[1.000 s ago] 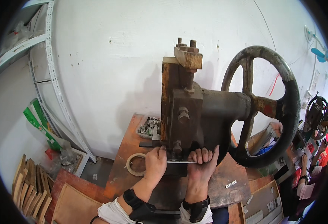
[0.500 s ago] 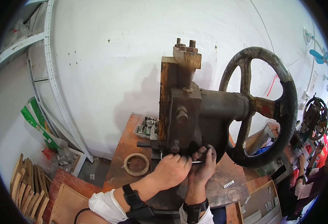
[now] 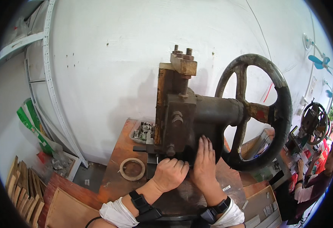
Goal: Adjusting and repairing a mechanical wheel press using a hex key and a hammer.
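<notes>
A dark, worn hand press [image 3: 179,121] with a large flywheel [image 3: 284,114] stands on the wooden bench. Just below its front bolt, my left hand [image 3: 169,175] is curled closed with its knuckles up. What it grips is hidden by the fingers, though a small pale tip [image 3: 157,158] shows beside them at the press. My right hand [image 3: 205,163] lies open, fingers stretched upward and close together, against or very near the dark press body. A row of small whitish pieces [image 3: 226,188] lies on the bench to its right.
A round ring-shaped thing [image 3: 132,169] and a plastic tub of metal parts [image 3: 143,130] sit left of the press. Wooden slats [image 3: 24,186] stand at far left. At right are a shallow wooden tray [image 3: 263,209] and a person [image 3: 318,174] beside another press.
My right hand has let go of the thin pale strip near my left hand and opened, fingers extended upward. My left hand stays closed by the press. The whole view has shifted slightly.
</notes>
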The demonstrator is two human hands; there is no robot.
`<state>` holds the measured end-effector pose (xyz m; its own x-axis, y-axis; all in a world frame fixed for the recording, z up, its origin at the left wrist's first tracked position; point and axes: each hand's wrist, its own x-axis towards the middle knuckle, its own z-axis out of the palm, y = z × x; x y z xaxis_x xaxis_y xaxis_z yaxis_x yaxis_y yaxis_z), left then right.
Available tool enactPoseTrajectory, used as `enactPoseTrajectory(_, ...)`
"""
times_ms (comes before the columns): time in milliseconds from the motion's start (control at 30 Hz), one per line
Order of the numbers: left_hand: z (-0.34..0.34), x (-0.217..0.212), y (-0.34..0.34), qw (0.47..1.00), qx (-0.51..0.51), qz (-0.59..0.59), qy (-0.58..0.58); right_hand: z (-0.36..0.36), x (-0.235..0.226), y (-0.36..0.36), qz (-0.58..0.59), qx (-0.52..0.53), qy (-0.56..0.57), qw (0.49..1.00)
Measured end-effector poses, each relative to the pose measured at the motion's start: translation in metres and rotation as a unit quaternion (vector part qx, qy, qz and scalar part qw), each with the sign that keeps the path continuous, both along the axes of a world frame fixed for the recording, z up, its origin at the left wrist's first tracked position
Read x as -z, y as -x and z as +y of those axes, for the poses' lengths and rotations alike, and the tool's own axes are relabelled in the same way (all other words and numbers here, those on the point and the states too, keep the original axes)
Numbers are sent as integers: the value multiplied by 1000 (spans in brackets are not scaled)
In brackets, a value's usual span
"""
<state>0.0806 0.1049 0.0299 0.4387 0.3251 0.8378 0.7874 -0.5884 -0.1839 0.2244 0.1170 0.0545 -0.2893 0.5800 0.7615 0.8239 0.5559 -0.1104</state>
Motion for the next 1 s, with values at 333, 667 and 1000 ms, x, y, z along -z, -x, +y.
enactPoseTrajectory(333, 9, 5, 5, 998, 11, -39, -41, 6, -19, 4, -279, 77, 45, 956)
enactPoseTrajectory(667, 8, 12, 2, 996, 15, -56, -71, 3, -24, 1, -356, 65, 9, 932)
enactPoseTrajectory(1000, 11, 11, 3, 993, 28, -76, -81, 9, -24, -4, -338, 29, 15, 941)
